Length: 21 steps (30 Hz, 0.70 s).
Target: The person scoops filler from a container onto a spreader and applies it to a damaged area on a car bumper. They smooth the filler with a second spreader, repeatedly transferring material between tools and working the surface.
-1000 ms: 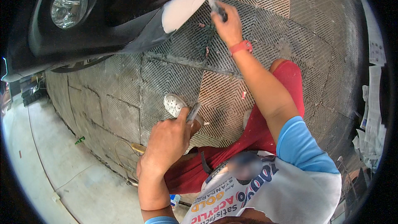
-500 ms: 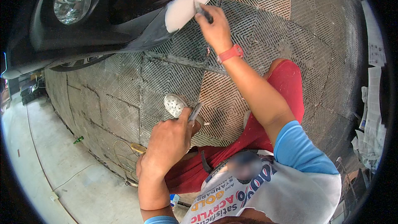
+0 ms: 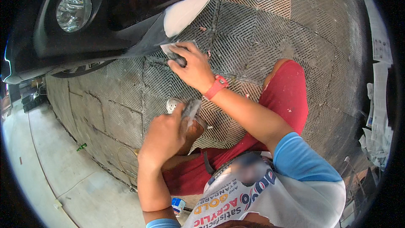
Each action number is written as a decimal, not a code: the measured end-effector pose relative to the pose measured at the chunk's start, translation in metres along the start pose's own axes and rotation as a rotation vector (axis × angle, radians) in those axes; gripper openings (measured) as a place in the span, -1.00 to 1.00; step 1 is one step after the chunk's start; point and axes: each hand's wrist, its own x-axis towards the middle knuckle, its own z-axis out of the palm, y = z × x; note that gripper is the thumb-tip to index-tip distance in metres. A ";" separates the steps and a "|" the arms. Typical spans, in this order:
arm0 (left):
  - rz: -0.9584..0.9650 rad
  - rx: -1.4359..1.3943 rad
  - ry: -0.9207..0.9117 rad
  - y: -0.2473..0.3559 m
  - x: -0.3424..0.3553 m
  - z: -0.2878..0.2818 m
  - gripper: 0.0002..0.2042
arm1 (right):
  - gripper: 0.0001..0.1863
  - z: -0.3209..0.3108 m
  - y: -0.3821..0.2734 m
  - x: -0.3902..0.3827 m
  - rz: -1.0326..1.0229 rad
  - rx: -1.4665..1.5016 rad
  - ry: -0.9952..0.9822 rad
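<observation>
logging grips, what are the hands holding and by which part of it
Right hand: a flat-bladed tool, by its dark handle. Left hand: a flat grey tool, one end jutting out; exact hold hidden.

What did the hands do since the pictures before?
The right hand moved down and left in the picture, taking its dark-handled scraper off the white patch and closer to the left hand. The left hand's flat blade turned, showing more of its face. Nothing was picked up or let go. The patch is still on the black bumper.
</observation>
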 end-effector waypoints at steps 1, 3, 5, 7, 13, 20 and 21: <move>-0.014 0.019 0.046 -0.009 0.001 0.002 -0.60 | -0.50 -0.007 0.006 -0.004 0.032 0.081 -0.049; -0.147 -0.035 0.149 -0.015 0.005 -0.004 -0.57 | -0.51 -0.029 0.010 -0.004 0.019 0.139 0.015; -0.369 -0.163 0.252 -0.015 0.017 -0.015 -0.54 | -0.49 -0.060 0.003 -0.014 0.490 0.625 -0.025; -0.245 -0.408 0.559 -0.025 0.023 -0.008 -0.54 | -0.45 -0.087 -0.030 -0.029 0.453 0.773 -0.178; -0.188 -1.217 0.845 -0.034 0.042 0.008 -0.65 | -0.41 -0.100 -0.091 -0.063 -0.312 0.410 -0.452; -0.193 -1.423 0.799 -0.037 0.044 0.007 -0.67 | -0.42 -0.116 -0.042 -0.058 -0.354 -0.244 -0.388; -0.196 -1.409 0.811 -0.037 0.044 0.007 -0.68 | -0.44 -0.121 -0.037 -0.056 -0.336 -0.378 -0.393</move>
